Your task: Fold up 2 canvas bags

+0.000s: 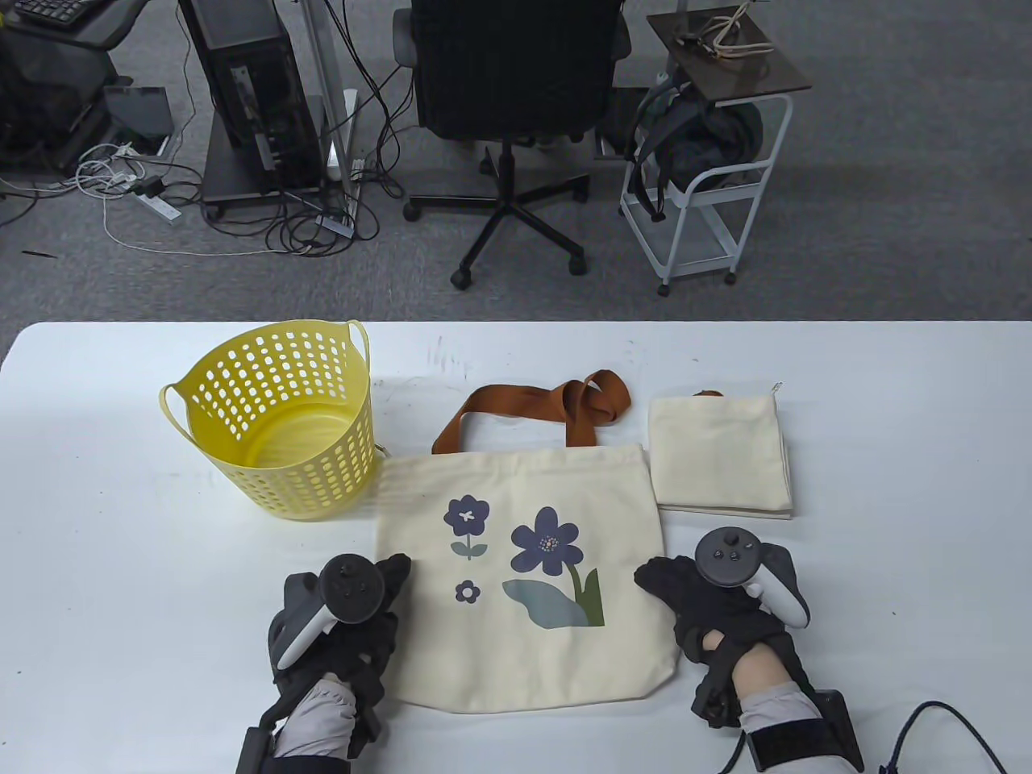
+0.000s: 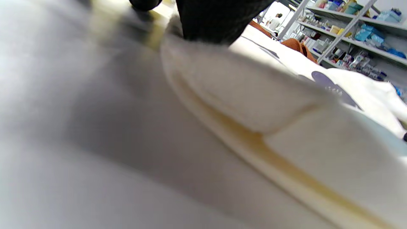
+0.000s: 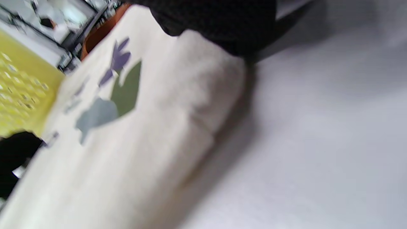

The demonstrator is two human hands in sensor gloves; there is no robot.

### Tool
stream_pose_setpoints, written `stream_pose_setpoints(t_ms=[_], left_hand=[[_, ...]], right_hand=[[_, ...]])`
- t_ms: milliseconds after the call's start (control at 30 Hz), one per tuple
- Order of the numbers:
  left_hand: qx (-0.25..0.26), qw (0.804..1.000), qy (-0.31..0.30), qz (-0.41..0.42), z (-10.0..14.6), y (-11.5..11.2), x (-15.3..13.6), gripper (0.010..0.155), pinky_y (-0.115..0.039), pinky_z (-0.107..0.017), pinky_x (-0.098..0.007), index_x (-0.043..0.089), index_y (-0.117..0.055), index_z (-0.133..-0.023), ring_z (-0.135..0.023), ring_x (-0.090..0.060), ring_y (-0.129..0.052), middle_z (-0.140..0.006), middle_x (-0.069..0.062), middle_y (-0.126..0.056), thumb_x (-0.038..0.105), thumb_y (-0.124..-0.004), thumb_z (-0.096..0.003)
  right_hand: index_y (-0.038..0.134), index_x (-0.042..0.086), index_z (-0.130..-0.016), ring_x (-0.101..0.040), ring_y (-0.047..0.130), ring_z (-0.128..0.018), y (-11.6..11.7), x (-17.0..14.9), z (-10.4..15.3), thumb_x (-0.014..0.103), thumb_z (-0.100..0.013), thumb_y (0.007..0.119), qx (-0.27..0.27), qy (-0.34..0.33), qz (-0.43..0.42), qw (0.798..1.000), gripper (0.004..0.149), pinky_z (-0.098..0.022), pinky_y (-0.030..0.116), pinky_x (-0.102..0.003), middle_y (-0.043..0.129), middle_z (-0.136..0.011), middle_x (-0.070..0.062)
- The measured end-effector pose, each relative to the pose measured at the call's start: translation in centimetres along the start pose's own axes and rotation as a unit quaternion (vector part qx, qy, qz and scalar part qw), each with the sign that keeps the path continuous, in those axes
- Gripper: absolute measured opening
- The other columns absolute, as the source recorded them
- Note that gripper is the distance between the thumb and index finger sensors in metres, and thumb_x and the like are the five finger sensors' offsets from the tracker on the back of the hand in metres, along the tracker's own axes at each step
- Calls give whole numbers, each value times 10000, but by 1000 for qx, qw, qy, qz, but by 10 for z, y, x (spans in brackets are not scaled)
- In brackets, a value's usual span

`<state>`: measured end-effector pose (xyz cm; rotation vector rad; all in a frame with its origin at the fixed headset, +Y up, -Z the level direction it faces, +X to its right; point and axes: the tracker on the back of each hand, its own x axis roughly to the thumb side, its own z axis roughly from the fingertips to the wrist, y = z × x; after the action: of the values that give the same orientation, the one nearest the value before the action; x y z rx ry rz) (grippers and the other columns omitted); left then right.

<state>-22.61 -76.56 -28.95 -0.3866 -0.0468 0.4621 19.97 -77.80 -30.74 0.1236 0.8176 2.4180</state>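
A cream canvas bag (image 1: 524,572) printed with purple flowers lies flat on the white table (image 1: 121,580), its brown handles (image 1: 556,407) pointing away from me. My left hand (image 1: 391,574) is at the bag's left edge, and its fingers (image 2: 216,22) lie on that edge of the bag (image 2: 254,95). My right hand (image 1: 651,579) is at the bag's right edge, and its fingers (image 3: 222,22) lie on that edge of the bag (image 3: 143,133). I cannot tell whether either hand pinches the cloth. A second cream bag (image 1: 720,455) lies folded to the far right.
A yellow perforated basket (image 1: 282,419) stands left of the flower bag, close to its far left corner, and also shows in the right wrist view (image 3: 19,95). Beyond the table's far edge are an office chair (image 1: 516,97) and a white cart (image 1: 701,185).
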Motion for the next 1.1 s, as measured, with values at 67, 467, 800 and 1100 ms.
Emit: stream_pose_setpoints(t_ms=[67, 467, 800, 1100], left_hand=[[0, 1000, 0, 20, 0, 1, -3, 669, -276, -740, -720, 284, -481, -1148, -1133, -374, -324, -1193, -15, -577, 128, -799, -581], [-21, 990, -16, 138, 0, 6, -22, 580, -200, -737, -652, 259, -572, -1133, -1128, -321, -299, -1157, -32, -660, 144, -753, -594], [-90, 985, -51, 136, -1, 5, -32, 740, -133, -731, -611, 318, -550, -1117, -1125, -276, -201, -1177, 32, -619, -5, -815, -506], [-18, 993, -25, 114, 2, 5, -27, 582, -197, -756, -635, 312, -607, -1105, -1140, -272, -311, -1126, 41, -715, 216, -841, -581]], right_hand=[[445, 289, -1070, -274, 142, -1026, 2, 5, 1, 25, -478, 770, -16, 6, 19, 1000, 725, -730, 130, -558, 250, -1138, 39], [637, 242, -997, -281, 346, -1031, -3, 7, -1, 312, -549, 745, -88, 9, 10, 996, 466, -760, 272, -562, 474, -1081, -5], [752, 169, -945, -287, 436, -1006, -17, -20, 2, 306, -518, 773, -72, -34, -148, 986, 449, -748, 283, -511, 635, -1042, -99], [760, 108, -921, -332, 481, -987, -18, -22, 4, 314, -516, 759, -92, -40, -176, 979, 455, -738, 300, -541, 732, -961, -174]])
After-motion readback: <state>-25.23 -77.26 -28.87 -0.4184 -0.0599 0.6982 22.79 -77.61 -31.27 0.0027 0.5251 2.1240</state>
